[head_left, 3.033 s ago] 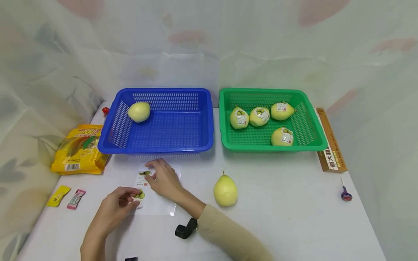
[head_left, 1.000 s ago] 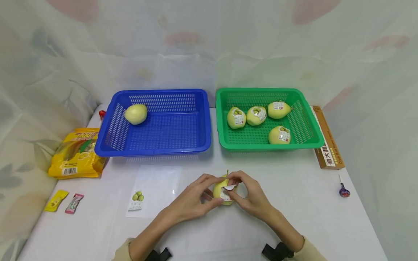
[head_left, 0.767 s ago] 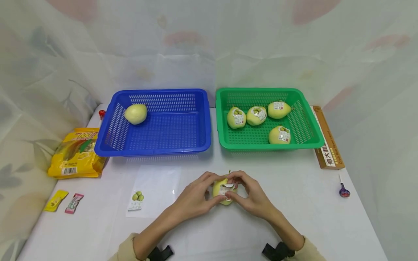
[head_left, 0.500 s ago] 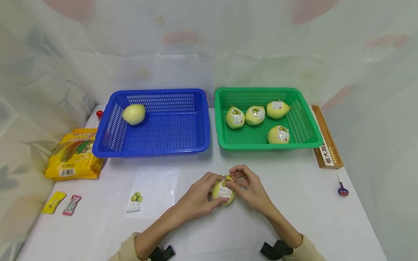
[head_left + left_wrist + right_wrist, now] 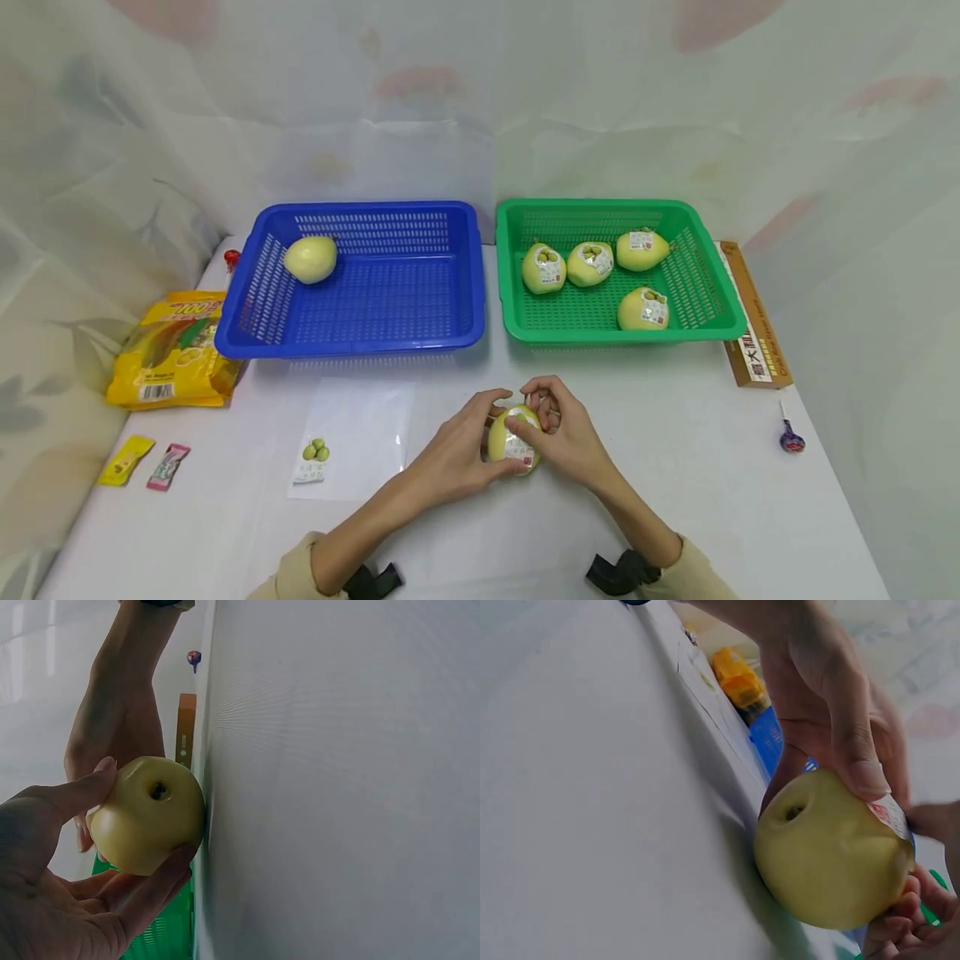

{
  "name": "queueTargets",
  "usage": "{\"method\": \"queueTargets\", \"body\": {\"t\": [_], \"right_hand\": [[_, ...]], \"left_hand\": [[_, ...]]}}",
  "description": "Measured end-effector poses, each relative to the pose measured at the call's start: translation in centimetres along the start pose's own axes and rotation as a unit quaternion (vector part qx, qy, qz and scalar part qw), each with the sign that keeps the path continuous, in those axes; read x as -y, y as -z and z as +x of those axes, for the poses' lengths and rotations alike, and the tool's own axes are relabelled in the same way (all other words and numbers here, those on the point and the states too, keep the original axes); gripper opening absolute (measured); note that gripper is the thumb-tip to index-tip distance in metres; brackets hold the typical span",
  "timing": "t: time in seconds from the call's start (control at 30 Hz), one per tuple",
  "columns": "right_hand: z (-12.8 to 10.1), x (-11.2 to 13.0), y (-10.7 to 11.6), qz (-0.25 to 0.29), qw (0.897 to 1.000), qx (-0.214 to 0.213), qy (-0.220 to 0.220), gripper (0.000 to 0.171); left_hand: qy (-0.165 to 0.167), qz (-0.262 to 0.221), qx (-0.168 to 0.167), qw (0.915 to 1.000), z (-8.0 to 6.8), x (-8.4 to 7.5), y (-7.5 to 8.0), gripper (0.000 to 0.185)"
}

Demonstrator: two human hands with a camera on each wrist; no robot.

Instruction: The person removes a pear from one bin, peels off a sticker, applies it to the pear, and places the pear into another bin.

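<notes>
In the head view a yellow-green pear (image 5: 496, 440) is held low over the table's middle, a white printed sticker (image 5: 517, 450) on its upper face. My left hand (image 5: 454, 454) grips the pear from the left; in the left wrist view thumb and fingers span its sides, its base dimple toward the camera. The thumb of my right hand (image 5: 567, 433) presses the sticker's upper part, and its curled fingers stand behind the pear near the stem. In the right wrist view those fingertips touch the pear (image 5: 825, 862). To the left lies a clear sheet (image 5: 367, 442) with one sticker (image 5: 314, 462).
Behind, a blue basket (image 5: 352, 343) holds one plain pear (image 5: 311, 259); a green basket (image 5: 615, 337) has several stickered pears. A yellow snack bag (image 5: 168, 358) and two small candies lie left. A brown box (image 5: 757, 325) and a lollipop (image 5: 791, 437) are at the right.
Both hands moved from the sheet to the pear, and one sticker left the sheet. On the pear, the sticker's raised upper edge now lies flatter under the right thumb. The pear leans slightly.
</notes>
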State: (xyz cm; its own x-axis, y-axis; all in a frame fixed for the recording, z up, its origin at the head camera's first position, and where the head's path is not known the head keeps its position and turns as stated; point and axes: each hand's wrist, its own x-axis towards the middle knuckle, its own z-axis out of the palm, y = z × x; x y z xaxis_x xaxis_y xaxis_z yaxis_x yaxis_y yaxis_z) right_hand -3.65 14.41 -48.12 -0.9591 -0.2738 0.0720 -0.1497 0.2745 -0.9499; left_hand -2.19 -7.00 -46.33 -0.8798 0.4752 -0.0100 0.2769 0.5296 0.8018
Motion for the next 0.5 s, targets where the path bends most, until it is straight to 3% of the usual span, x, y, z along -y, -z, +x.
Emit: {"method": "queueTargets", "body": {"t": [0.13,0.27,0.5], "right_hand": [[0.4,-0.1,-0.1,0.02,0.999,-0.02,-0.031,0.033],[0.3,-0.3,0.4,0.039,0.998,-0.002,-0.042,0.029],[-0.9,-1.3,1.5,0.089,0.992,0.084,0.025,0.042]], "left_hand": [[0.005,-0.003,0.004,1.0,0.2,0.1,0.0,0.092],[0.026,-0.036,0.011,0.9989,0.3,0.5,0.1,0.092],[0.026,-0.09,0.028,0.9952,0.6,1.4,0.7,0.069]]}}
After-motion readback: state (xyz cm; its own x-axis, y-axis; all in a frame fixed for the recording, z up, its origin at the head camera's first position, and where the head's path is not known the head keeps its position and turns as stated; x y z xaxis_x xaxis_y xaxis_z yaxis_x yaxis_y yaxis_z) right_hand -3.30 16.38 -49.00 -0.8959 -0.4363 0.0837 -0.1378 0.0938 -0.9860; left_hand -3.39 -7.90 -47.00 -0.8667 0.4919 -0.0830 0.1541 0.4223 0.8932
